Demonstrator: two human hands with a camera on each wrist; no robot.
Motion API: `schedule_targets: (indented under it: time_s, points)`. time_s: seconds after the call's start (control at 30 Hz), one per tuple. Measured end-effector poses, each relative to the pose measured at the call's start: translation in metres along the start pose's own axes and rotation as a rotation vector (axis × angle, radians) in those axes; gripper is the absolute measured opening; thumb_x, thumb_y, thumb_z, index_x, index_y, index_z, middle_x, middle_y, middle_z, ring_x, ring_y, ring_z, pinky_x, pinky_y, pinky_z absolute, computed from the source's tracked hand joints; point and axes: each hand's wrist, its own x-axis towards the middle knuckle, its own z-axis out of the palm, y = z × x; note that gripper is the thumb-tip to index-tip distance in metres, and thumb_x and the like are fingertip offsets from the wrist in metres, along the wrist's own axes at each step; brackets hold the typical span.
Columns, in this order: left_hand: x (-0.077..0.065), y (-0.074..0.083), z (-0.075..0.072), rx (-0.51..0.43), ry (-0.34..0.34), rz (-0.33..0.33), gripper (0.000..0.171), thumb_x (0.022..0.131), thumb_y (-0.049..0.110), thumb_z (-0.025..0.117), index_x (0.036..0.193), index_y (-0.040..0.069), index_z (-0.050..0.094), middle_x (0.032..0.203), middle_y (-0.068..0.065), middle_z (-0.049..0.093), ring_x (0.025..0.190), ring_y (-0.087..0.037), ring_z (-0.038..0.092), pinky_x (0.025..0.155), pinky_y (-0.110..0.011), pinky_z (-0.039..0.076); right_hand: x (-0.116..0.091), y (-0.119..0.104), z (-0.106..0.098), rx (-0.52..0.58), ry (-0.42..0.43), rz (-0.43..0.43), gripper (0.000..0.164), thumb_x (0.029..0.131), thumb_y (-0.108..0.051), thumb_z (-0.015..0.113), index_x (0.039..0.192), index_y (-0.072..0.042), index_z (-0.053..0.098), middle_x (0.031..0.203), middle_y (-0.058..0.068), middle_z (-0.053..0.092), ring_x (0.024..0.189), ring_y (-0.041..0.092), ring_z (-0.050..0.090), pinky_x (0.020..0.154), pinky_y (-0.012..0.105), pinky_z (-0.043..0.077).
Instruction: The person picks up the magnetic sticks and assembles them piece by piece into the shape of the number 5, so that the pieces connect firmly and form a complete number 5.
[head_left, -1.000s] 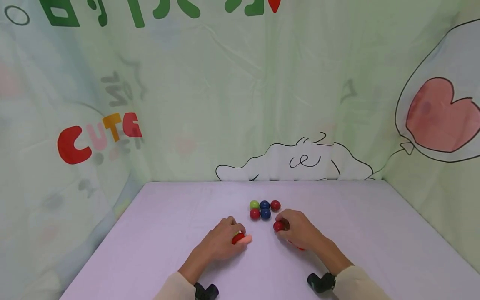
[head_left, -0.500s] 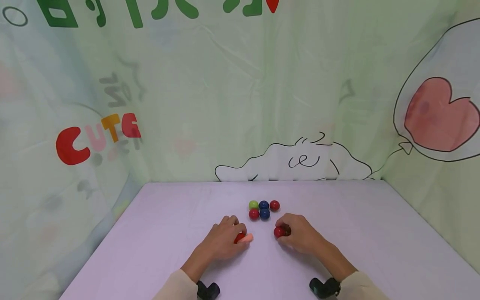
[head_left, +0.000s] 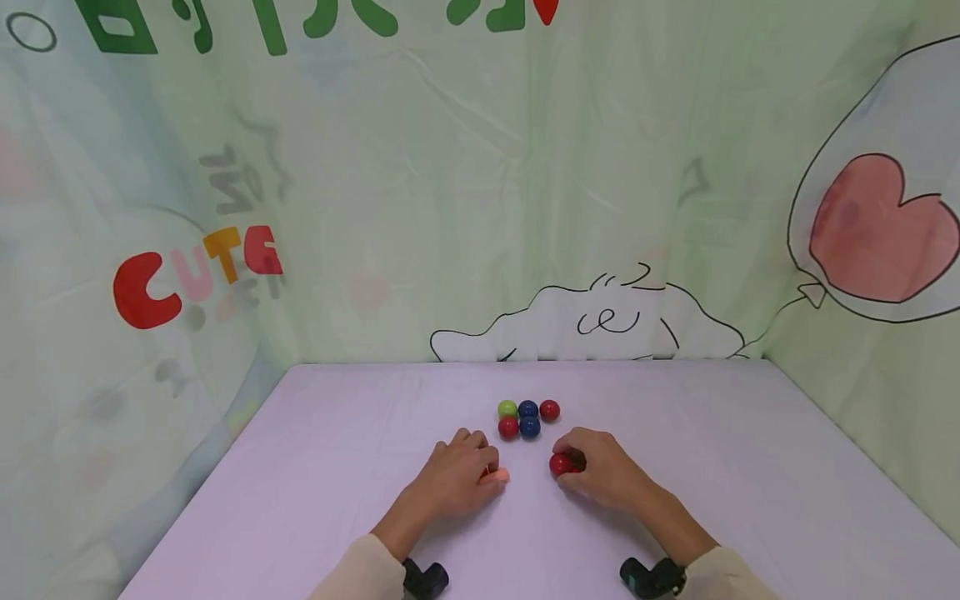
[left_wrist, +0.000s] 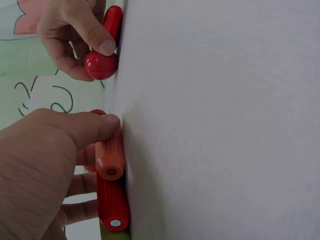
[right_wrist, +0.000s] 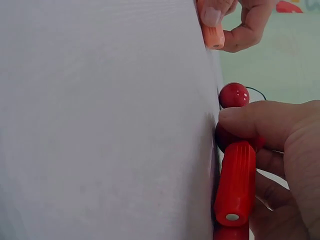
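Note:
My left hand (head_left: 461, 473) curls over a peach ridged plastic stick (left_wrist: 110, 157), thumb on it. A red stick (left_wrist: 114, 202) lies alongside under the fingers, with a green piece (left_wrist: 107, 234) beside it. My right hand (head_left: 611, 471) holds a glossy red ball (head_left: 560, 464) at the fingertips, close over the table. In the right wrist view a darker ball (right_wrist: 226, 138) shows by the thumb, and a ridged red stick (right_wrist: 236, 182) lies below the palm. Another red round piece (right_wrist: 231, 233) shows at the bottom edge. The right palm hides these from the head view.
Ahead of the hands, a cluster holds a green ball (head_left: 507, 409), two blue balls (head_left: 529, 427) and two red balls (head_left: 508, 427). All rest on the pale lilac table (head_left: 360, 417). A printed curtain (head_left: 465, 183) hangs behind the table's far edge.
My right hand has drawn back toward me with the red ball, away from the cluster. My left hand has shifted slightly right, and its fingers now cover more of the red piece.

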Motion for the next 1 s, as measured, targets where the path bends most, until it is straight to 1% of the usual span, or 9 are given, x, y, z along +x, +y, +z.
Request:
schedule_targets:
  time_s: [0.17, 0.3, 0.5, 0.8, 1.0]
  points:
    - [0.001, 0.000, 0.000, 0.002, 0.013, 0.017, 0.021, 0.097, 0.046, 0.065, 0.091, 0.026, 0.067, 0.101, 0.006, 0.057, 0.096, -0.014, 0.047, 0.076, -0.036, 0.041, 0.000, 0.002, -0.002, -0.007, 0.001, -0.025, 0.039, 0.078, -0.008, 0.086, 0.115, -0.013, 0.072, 0.100, -0.005, 0.064, 0.095, 0.016, 0.057, 0.085, 0.038, 0.055]
    - [0.002, 0.001, 0.000, 0.000, 0.017, 0.017, 0.021, 0.097, 0.045, 0.065, 0.091, 0.025, 0.068, 0.100, 0.005, 0.057, 0.096, -0.015, 0.047, 0.077, -0.036, 0.041, -0.001, 0.005, -0.002, -0.025, 0.001, -0.029, 0.041, 0.078, -0.008, 0.087, 0.117, -0.014, 0.073, 0.098, -0.006, 0.064, 0.093, 0.015, 0.056, 0.083, 0.035, 0.054]
    - [0.002, 0.003, 0.000, -0.003, 0.018, 0.020, 0.022, 0.097, 0.045, 0.065, 0.091, 0.025, 0.069, 0.099, 0.006, 0.058, 0.097, -0.015, 0.048, 0.079, -0.036, 0.042, -0.002, 0.008, -0.001, -0.028, 0.001, -0.043, 0.041, 0.079, -0.008, 0.086, 0.117, -0.013, 0.072, 0.097, -0.006, 0.063, 0.090, 0.015, 0.055, 0.079, 0.032, 0.052]
    - [0.005, 0.009, -0.003, -0.014, 0.011, 0.017, 0.024, 0.098, 0.046, 0.063, 0.098, 0.024, 0.073, 0.103, 0.005, 0.061, 0.102, -0.015, 0.049, 0.085, -0.038, 0.045, -0.002, 0.010, 0.000, -0.029, 0.017, -0.088, 0.039, 0.079, -0.009, 0.086, 0.115, -0.013, 0.071, 0.098, -0.006, 0.062, 0.090, 0.014, 0.054, 0.078, 0.031, 0.052]
    - [0.007, 0.012, -0.004, -0.009, 0.010, 0.030, 0.024, 0.099, 0.046, 0.062, 0.100, 0.024, 0.074, 0.107, 0.006, 0.062, 0.106, -0.015, 0.050, 0.088, -0.039, 0.046, -0.002, 0.011, 0.000, -0.038, 0.036, -0.120, 0.037, 0.079, -0.008, 0.086, 0.114, -0.012, 0.071, 0.097, -0.006, 0.062, 0.089, 0.014, 0.053, 0.077, 0.029, 0.051]
